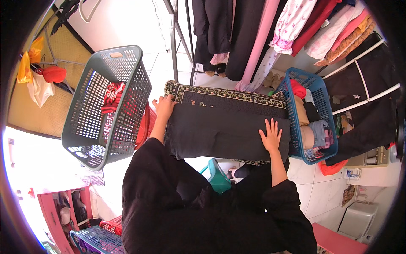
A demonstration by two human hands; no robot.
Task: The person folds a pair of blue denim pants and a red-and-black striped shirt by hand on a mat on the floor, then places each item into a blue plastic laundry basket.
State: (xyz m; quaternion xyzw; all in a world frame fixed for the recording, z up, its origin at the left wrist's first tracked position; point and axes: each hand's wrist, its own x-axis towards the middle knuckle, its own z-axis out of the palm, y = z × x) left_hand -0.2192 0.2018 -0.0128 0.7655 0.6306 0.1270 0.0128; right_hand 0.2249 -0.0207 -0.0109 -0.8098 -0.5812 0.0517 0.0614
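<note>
A folded piece of black fabric (219, 131) lies flat before me, on top of a dark mat or cover (234, 98) with a flowered border. My left hand (164, 106) rests at the left edge of the cover, its fingers bent over the border near the far corner. Whether the fingertips pinch any cloth is hard to see. With fingers spread, my right hand (271, 136) presses palm down on the right part of the black fabric. What supports the cover underneath is hidden.
To the left stands a grey-green plastic laundry basket (139, 79) holding a red-and-black garment (113, 96). A blue basket (293, 127) with several rolled clothes is at the right. Clothes (241, 35) hang on a rack ahead. A green plastic stool (215, 176) shows below.
</note>
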